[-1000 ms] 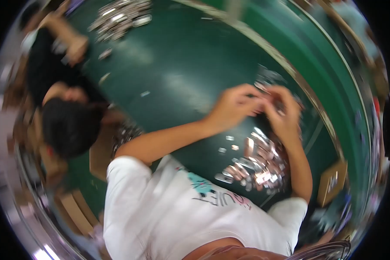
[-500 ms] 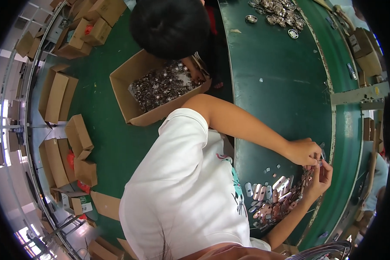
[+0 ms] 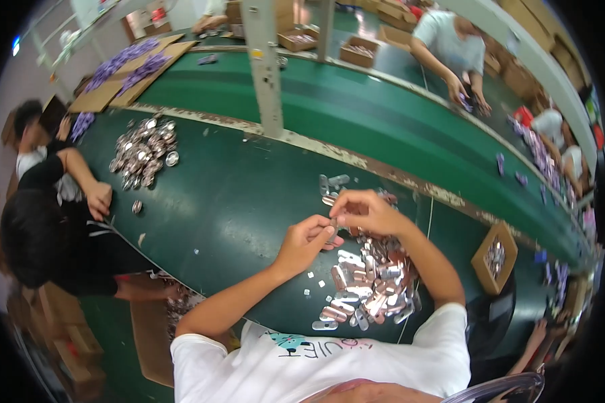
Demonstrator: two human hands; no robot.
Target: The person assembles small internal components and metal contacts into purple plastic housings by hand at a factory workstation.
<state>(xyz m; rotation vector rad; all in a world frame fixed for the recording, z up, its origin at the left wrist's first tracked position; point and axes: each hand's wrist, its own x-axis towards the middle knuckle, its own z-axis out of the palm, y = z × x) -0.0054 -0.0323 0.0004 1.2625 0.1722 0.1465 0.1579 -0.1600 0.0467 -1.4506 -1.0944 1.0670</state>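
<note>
My left hand (image 3: 305, 243) is closed on a small oblong metal piece (image 3: 333, 231). The fingers of my right hand (image 3: 368, 212) pinch at its upper end, so the two hands meet over the green table. Fingers cover most of the piece; its exact kind cannot be made out. Just to the right and nearer me lies a heap of shiny silver and copper-toned oblong metal plates (image 3: 364, 285), some with holes. A few more metal pieces (image 3: 334, 181) lie beyond my hands. Tiny clear squares (image 3: 307, 292) are scattered left of the heap.
A pile of round metal parts (image 3: 144, 151) sits far left. A person in black (image 3: 44, 228) leans beside the table there, near a carton (image 3: 148, 329). A post (image 3: 265, 74) rises by the green conveyor (image 3: 383, 114). A cardboard box of parts (image 3: 495, 258) stands at right.
My view has swung from the left side round to the front, so the table now lies ahead. Both hands stay together at the small metal piece.
</note>
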